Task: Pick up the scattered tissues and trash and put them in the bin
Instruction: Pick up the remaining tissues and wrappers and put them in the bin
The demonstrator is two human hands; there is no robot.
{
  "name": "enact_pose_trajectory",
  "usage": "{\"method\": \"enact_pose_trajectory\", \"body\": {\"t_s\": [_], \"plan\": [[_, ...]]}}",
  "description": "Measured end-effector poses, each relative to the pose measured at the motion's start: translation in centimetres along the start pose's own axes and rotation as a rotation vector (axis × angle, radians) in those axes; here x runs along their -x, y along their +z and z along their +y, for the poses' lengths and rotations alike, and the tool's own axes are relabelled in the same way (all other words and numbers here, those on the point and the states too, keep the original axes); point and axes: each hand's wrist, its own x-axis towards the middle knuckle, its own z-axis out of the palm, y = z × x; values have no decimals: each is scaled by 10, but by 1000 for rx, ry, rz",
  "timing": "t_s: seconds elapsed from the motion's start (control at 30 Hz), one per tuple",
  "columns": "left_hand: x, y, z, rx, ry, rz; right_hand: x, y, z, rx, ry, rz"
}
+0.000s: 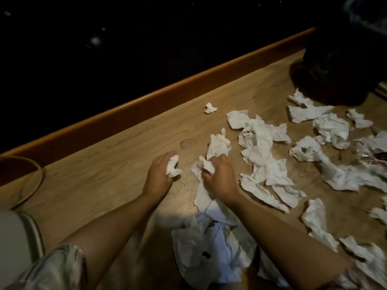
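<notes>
A person leans over a wooden bench (pixel 104 181) whose far edge, trimmed in orange-brown, runs diagonally from the lower left up to the upper right, with darkness beyond it. At the far left a thin cord (pixel 31 181) loops across the bench's near-left corner. Moving right, the left hand (pixel 158 176) rests near the middle of the bench, its fingers curled around a small crumpled tissue wad (pixel 172 169). Just beside it, the right hand (pixel 219 176) has its fingers closed on a second tissue (pixel 204 165), bunching the top of a larger white sheet that trails back towards the person. Ahead of both hands, near the far edge, one little tissue ball (pixel 210 108) lies alone. To the right, the bench is covered with scattered tissues (pixel 261 147), crumpled and overlapping, reaching the right edge, where a shiny wrapper (pixel 368 151) lies among them. More loose paper sits at the near edge between the forearms. In the far-right corner stands a dark shape (pixel 335 70), possibly the bin or a black bag, though it is too dim to be sure. The job looks barely begun: two pieces are in hand, nothing can be seen inside any bin, and nearly all the litter remains to be gathered.
</notes>
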Motion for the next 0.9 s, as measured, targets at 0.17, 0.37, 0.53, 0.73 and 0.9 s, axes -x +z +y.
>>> {"method": "enact_pose_trajectory", "body": {"t_s": [0.17,0.37,0.53,0.73,0.9], "plan": [[-12,-18,13,160,-228,123,-15,-25,-32,-215,53,171],[-35,-38,54,263,-385,312,-42,-83,-69,-699,385,249],[-57,-73,117,445,-246,251,-75,-152,-92,-898,426,196],[-83,-113,193,453,-168,134,-113,-249,-111,-713,221,215],[-107,-124,239,536,-292,111,-135,-298,-98,-590,168,320]]}}
